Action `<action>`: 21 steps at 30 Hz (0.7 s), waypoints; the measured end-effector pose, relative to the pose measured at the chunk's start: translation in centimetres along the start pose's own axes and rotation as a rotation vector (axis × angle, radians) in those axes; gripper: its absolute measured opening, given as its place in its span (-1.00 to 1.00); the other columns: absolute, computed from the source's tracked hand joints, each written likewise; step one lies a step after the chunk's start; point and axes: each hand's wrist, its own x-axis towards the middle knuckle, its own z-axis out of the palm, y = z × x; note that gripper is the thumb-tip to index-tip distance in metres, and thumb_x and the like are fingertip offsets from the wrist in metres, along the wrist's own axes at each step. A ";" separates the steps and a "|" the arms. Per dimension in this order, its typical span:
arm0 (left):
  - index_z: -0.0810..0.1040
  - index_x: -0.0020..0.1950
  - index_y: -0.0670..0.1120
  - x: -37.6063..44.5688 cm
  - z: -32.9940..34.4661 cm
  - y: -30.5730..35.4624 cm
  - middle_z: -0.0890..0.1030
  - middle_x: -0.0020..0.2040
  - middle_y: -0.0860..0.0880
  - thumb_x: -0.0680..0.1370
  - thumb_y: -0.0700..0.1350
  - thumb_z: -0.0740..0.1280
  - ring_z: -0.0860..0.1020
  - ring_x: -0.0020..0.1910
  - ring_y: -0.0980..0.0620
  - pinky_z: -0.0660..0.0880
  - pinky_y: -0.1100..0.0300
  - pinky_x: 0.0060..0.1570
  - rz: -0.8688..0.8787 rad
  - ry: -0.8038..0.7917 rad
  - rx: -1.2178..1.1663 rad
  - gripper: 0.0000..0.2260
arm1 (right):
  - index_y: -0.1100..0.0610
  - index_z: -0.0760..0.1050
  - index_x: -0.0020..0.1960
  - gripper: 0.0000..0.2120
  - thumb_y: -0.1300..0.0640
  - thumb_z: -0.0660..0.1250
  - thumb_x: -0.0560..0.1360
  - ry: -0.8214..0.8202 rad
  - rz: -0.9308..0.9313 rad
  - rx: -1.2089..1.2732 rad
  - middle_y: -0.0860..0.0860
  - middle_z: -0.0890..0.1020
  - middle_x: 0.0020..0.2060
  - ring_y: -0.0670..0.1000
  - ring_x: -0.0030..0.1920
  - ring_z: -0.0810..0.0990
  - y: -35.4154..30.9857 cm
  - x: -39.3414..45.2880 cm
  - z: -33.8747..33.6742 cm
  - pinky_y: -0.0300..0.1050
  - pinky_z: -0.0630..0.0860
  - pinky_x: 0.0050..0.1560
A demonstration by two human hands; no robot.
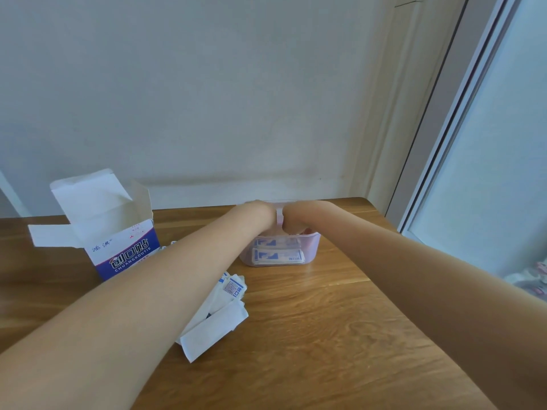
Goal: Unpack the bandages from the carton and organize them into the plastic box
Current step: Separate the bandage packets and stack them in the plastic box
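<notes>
A translucent plastic box point(312, 249) stands at the far middle of the wooden table. Through its front wall I see wrapped bandages point(277, 255) stacked flat inside. My left hand point(260, 215) and my right hand point(296, 218) both bend down over the box's top, side by side and almost touching. Their fingers reach into the box and are hidden behind the wrists. The blue and white carton point(124, 247) stands upright to the left with its top flaps open. A loose pile of wrapped bandages point(219, 315) lies on the table under my left forearm.
The wooden table point(340, 335) runs to a white wall at the back. Its rounded far right corner lies close to a glass sliding door point(488, 173). The carton's open flaps stick out to the left.
</notes>
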 end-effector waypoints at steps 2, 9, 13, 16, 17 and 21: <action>0.47 0.24 -0.19 -0.3 -0.6 -0.2 0.50 -0.10 -0.12 0.57 -0.07 0.22 0.47 -0.05 -0.09 0.40 0.17 -0.15 0.012 0.113 -0.053 -0.71 | 0.29 0.42 0.25 -0.72 0.25 0.12 0.58 0.009 0.044 -0.063 0.14 0.55 0.03 0.14 0.06 0.53 -0.1 -0.3 -0.5 -0.10 0.42 0.01; 0.56 0.09 -0.14 -3.8 -0.7 -2.9 0.60 0.08 -0.17 0.51 -0.21 0.19 0.55 0.09 -0.17 0.44 0.14 -0.04 0.098 0.565 -0.185 -0.78 | 0.22 0.43 -0.30 -0.76 0.33 0.12 0.50 0.356 -0.163 0.100 0.05 0.61 -0.50 0.07 -0.40 0.59 -1.2 -1.9 -3.2 -0.24 0.48 -0.35; 0.56 -0.06 -0.07 -7.4 1.8 -5.7 0.59 -0.08 -0.09 0.50 -0.18 0.19 0.54 -0.04 -0.14 0.40 0.15 -0.17 0.117 0.609 -0.176 -0.84 | 0.23 0.57 -0.12 -0.76 0.36 0.13 0.45 0.446 -0.457 0.190 0.13 0.69 -0.23 -0.03 -0.44 0.57 -2.8 -5.0 -1.4 -0.27 0.48 -0.30; 0.56 -0.04 -0.12 -9.2 5.1 -7.4 0.59 -0.09 -0.08 0.49 -0.09 0.24 0.56 -0.09 -0.10 0.45 0.11 -0.18 0.081 0.461 -0.142 -0.84 | 0.16 0.59 -0.07 -0.82 0.28 0.21 0.47 0.334 -0.569 0.046 0.06 0.68 -0.17 -0.03 -0.33 0.56 -3.8 -7.1 1.7 -0.36 0.43 -0.23; 0.54 -0.06 -0.12 -9.7 6.5 -7.8 0.58 -0.11 -0.07 0.49 -0.03 0.25 0.55 -0.09 -0.08 0.45 0.12 -0.19 0.061 0.385 -0.126 -0.81 | 0.14 0.59 -0.04 -0.86 0.22 0.26 0.48 0.282 -0.603 -0.013 0.04 0.67 -0.12 -0.02 -0.24 0.55 -4.2 -7.6 3.0 -0.38 0.37 -0.25; 0.34 -0.04 -0.10 -10.5 10.9 -8.4 0.36 -0.12 -0.03 0.49 0.09 0.27 0.36 -0.14 -0.01 0.28 0.20 -0.28 -0.026 0.206 -0.168 -0.72 | 0.08 0.50 0.18 -0.69 0.05 0.37 0.46 0.117 -0.673 -0.190 -0.02 0.49 0.09 -0.06 -0.07 0.41 -4.9 -8.3 7.9 -0.25 0.35 -0.09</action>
